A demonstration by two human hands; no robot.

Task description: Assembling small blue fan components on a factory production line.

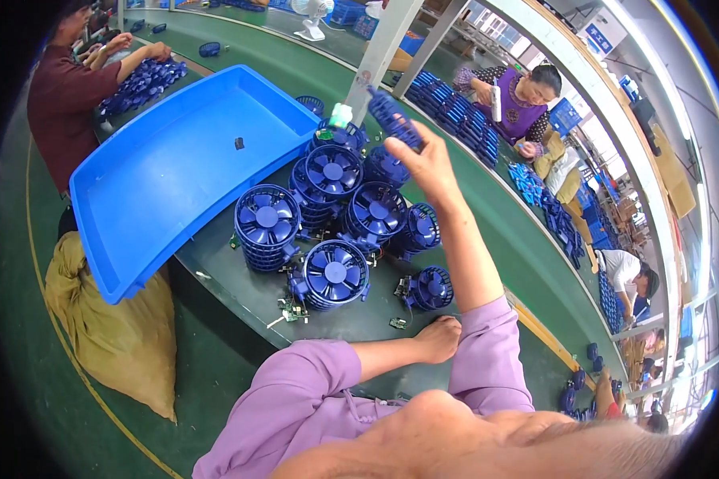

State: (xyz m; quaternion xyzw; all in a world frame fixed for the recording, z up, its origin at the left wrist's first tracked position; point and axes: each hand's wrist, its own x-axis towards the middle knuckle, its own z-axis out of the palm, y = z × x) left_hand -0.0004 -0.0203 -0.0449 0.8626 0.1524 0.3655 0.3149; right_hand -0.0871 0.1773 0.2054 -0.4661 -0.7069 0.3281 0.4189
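My right hand (430, 162) is raised over the far side of the workbench, its fingers closed round a dark blue slatted fan housing (395, 120) seen edge-on. Low at the bench's near edge rests my left hand (439, 338), fingers curled under; anything inside them is hidden. Just beyond it lies a small blue fan (431, 287) on its own, with a little green circuit board (397, 322) on a wire. Stacks of round blue fans cover the middle of the bench, among them a near fan (335, 273) and a left stack (267, 219), with loose boards and wires around them.
A large blue tray (108, 231) with a small dark piece (239, 144) inside overhangs the bench's left end. Below it stands a tan sack (124, 335). A white metal post (383, 60) rises behind the stacks. Co-workers sit across a green conveyor belt (527, 239) and at far left.
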